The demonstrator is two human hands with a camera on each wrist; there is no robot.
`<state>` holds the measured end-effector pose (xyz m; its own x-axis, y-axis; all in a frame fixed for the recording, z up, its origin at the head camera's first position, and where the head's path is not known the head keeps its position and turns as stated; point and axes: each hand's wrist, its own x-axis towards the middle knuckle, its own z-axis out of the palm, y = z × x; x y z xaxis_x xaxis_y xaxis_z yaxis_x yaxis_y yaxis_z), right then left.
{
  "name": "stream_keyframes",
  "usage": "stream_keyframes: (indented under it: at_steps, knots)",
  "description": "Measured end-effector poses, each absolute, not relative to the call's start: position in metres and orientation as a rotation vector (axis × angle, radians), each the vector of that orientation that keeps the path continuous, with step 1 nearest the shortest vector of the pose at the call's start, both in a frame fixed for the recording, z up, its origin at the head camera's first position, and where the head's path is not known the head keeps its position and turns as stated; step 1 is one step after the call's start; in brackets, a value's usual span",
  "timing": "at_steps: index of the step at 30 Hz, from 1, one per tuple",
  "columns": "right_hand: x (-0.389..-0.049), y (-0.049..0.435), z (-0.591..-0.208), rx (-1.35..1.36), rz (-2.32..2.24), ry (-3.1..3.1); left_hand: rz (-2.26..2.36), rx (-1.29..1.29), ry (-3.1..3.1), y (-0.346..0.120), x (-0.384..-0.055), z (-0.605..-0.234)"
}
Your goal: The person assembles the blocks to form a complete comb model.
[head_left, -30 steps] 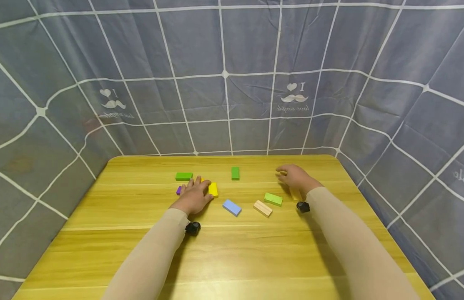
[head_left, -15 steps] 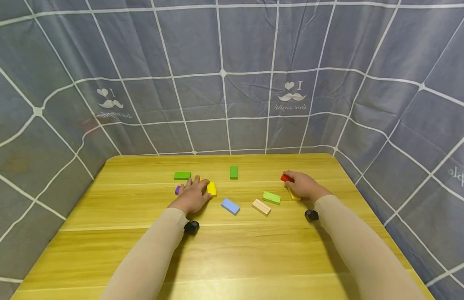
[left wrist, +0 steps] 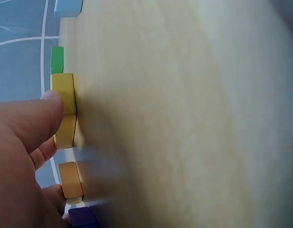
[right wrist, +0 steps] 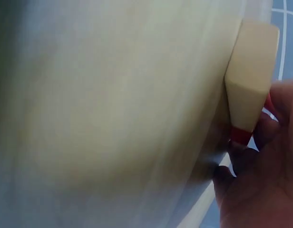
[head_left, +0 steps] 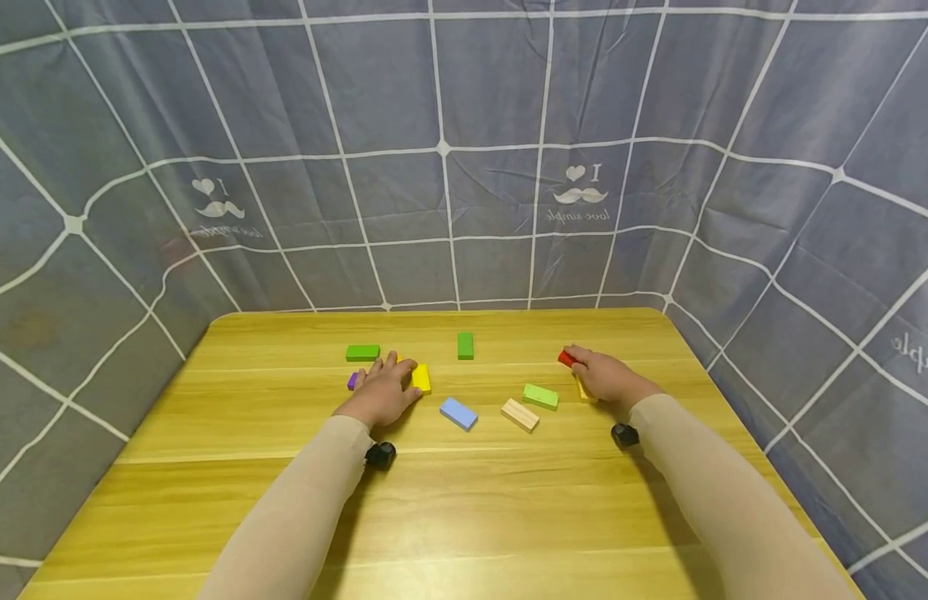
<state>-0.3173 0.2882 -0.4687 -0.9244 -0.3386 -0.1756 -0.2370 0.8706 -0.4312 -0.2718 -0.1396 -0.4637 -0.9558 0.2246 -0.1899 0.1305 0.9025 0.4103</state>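
Grey curtain [head_left: 501, 200] hangs behind the desk [head_left: 464, 517]. Fingers of the right hand [head_left: 609, 377] are clamped on the red block [head_left: 567, 357], at the desk's right; those of the left hand [head_left: 378, 393] are apart, just beside a yellow block [head_left: 422, 379].

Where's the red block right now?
In the head view, right of centre, the right hand has its fingers on the red block, beyond a yellow block.

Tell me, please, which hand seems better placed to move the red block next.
The right hand seems better placed: its fingers appear to grip the red block, while the left hand is well away on the other side, beside a bright yellow block.
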Motion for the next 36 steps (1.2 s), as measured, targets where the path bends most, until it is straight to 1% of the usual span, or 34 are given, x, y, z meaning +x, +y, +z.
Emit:
stream_keyframes:
  at_steps: [9,17,21,26,30,36]
  knots:
    - [-0.323,0.288,-0.465,-0.370,-0.569,2.812,0.603,0.257,2.838,-0.140,-0.271,-0.462]
    - [-0.328,0.283,-0.461,-0.440,-0.421,2.896,0.597,0.255,2.847,-0.141,-0.272,-0.465]
    - [-0.330,0.284,-0.461,-0.411,-0.455,2.889,0.623,0.276,2.866,-0.141,-0.271,-0.464]
    - [-0.330,0.288,-0.460,-0.376,-0.593,2.806,0.703,0.348,2.952,-0.135,-0.265,-0.462]
    - [-0.331,0.293,-0.461,-0.366,-0.618,2.778,0.693,0.407,3.033,-0.123,-0.255,-0.460]
    - [-0.335,0.302,-0.464,-0.364,-0.663,2.761,0.632,0.473,2.929,-0.102,-0.239,-0.454]
